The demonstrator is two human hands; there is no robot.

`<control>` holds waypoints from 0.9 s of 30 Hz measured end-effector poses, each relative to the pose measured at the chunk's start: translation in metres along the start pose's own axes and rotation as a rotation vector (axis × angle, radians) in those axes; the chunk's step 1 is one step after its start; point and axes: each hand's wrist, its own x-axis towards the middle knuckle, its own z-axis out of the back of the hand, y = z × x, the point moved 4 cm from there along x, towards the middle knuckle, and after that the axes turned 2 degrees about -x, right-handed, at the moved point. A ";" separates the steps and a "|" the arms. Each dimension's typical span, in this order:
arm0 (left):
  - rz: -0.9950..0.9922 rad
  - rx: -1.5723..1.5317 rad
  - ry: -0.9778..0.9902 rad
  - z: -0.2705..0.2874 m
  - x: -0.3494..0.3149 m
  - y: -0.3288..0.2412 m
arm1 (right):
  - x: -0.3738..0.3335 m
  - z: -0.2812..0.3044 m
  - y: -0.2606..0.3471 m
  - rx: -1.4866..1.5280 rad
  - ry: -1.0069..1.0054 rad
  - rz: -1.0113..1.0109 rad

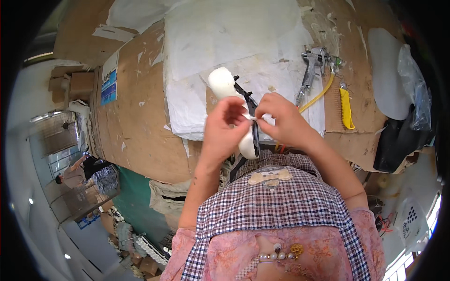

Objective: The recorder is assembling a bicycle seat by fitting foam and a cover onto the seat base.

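Note:
A long, curved white padded piece with a black frame along its right side lies between my hands, its near end close to my apron. My left hand is closed in a pinch on the white edge, thumb against fingers. Right beside it, my right hand pinches a small white bit at the same edge, next to the black frame. The fingertips of both hands almost meet there. What exactly lies between the fingertips is partly hidden.
White sheets and cardboard cover the table. To the right lie a spray gun with a yellow hose and a yellow-handled tool. Clear plastic and black material sit farther right. Another person is far left.

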 end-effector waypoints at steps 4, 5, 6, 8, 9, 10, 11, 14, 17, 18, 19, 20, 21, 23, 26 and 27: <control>-0.083 0.121 -0.236 0.040 0.017 0.005 | 0.001 -0.018 -0.060 0.626 0.020 -0.539; -0.076 0.131 -0.235 0.042 0.022 0.010 | 0.004 -0.025 -0.066 0.778 0.021 -0.661; -0.062 0.171 -0.279 0.046 0.027 0.015 | 0.007 -0.033 -0.071 0.929 0.024 -0.781; -0.044 0.215 -0.326 0.048 0.034 0.022 | 0.018 -0.042 -0.073 0.952 0.028 -0.791; -0.032 0.208 -0.336 0.045 0.036 0.025 | 0.023 -0.046 -0.072 0.965 0.033 -0.797; -0.019 0.198 -0.348 0.043 0.037 0.028 | 0.026 -0.049 -0.073 0.976 0.041 -0.803; -0.025 0.216 -0.362 0.042 0.037 0.026 | 0.027 -0.050 -0.073 0.978 0.048 -0.805; -0.017 0.185 -0.380 0.044 0.040 0.027 | 0.033 -0.051 -0.070 0.922 0.079 -0.773; 0.001 0.183 -0.387 0.046 0.042 0.030 | 0.035 -0.049 -0.069 0.885 0.107 -0.733; 0.001 0.179 -0.394 0.046 0.042 0.029 | 0.036 -0.050 -0.069 0.887 0.096 -0.713; -0.006 0.211 -0.403 0.045 0.041 0.028 | 0.038 -0.051 -0.069 0.888 0.085 -0.694; -0.013 0.243 -0.411 0.045 0.041 0.027 | 0.039 -0.051 -0.068 0.885 0.091 -0.693; -0.012 0.240 -0.415 0.046 0.041 0.028 | 0.040 -0.049 -0.066 0.880 0.090 -0.701; -0.013 0.237 -0.413 0.046 0.041 0.029 | 0.041 -0.048 -0.065 0.874 0.093 -0.708; -0.019 0.256 -0.420 0.046 0.043 0.030 | 0.041 -0.051 -0.064 0.921 0.071 -0.721; -0.018 0.256 -0.422 0.046 0.043 0.030 | 0.041 -0.052 -0.063 0.909 0.054 -0.732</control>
